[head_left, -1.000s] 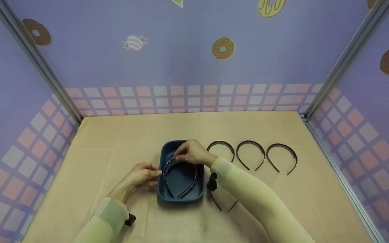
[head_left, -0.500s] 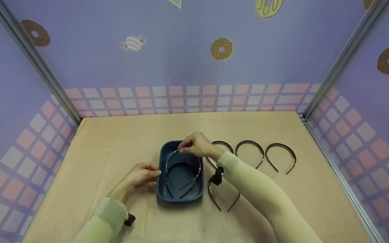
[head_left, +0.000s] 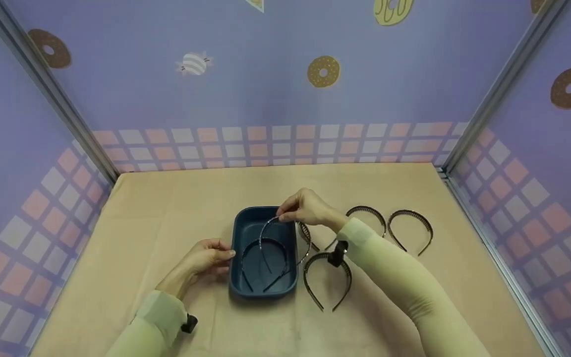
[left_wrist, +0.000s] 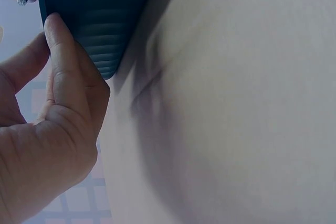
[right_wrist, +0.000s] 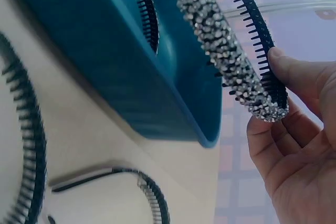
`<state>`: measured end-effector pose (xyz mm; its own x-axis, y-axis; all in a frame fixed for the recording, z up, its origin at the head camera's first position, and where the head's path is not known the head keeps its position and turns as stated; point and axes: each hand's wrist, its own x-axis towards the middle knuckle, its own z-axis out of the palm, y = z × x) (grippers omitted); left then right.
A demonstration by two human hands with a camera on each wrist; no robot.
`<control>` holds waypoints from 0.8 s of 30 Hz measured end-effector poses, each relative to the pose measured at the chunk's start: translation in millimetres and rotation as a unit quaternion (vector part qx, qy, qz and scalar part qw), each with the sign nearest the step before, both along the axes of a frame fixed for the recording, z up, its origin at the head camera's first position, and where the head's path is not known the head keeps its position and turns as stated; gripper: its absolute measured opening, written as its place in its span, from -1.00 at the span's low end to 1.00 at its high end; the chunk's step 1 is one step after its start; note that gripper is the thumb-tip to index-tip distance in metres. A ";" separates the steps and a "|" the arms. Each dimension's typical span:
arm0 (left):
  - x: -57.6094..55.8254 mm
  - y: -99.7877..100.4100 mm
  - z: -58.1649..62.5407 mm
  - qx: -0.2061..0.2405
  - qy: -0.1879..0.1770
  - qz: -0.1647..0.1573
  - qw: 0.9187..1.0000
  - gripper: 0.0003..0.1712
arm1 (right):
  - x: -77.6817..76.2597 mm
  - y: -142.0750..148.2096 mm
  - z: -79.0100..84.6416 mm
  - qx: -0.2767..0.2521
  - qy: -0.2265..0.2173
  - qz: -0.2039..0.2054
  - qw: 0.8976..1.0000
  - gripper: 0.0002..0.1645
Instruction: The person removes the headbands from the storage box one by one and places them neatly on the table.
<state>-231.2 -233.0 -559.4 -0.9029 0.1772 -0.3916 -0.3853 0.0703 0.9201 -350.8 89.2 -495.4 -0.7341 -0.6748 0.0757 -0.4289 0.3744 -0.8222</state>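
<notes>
My left hand [head_left: 208, 258] pinches the left rim of a deep blue-green plastic tray [head_left: 234, 285]; in the left wrist view its fingers [left_wrist: 65, 66] lie along the tray's ribbed outer wall. With thumb and fingertips, my right hand [head_left: 310, 207] holds a toothed headband [head_left: 260, 238] by its top arch, ends pointing down, raised over the tray's right side. Silver rhinestones cover the band's outer face [right_wrist: 210, 30], and dark comb teeth line its inside. Another dark headband [head_left: 242, 265] lies inside the tray, arch toward the back.
Several dark toothed headbands lie on the cloth right of the tray: a front one [head_left: 306, 275], a partly hidden one [head_left: 306, 231] beside the rim, and two farther right, including the rightmost headband [head_left: 431, 228]. Patterned walls [head_left: 265, 99] enclose the table.
The right hand has lifted the rhinestone headband from inside the tray and carried it up and to the right. A second headband now shows lying in the tray. The left hand stays at the rim.
</notes>
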 end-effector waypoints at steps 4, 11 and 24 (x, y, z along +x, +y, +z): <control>1.1 -1.0 2.4 -0.011 0.000 0.002 1.000 -0.85 | 0.1 8.9 2.4 0.002 -0.006 -0.005 1.000 -0.89; 1.1 -0.3 1.3 -0.009 0.002 -0.003 1.000 -0.89 | 0.3 22.5 5.5 0.008 -0.031 0.001 0.999 -0.89; -0.2 0.2 -1.8 0.005 0.004 -0.004 1.000 -0.83 | -2.7 58.3 8.2 0.023 -0.030 0.026 0.999 -0.90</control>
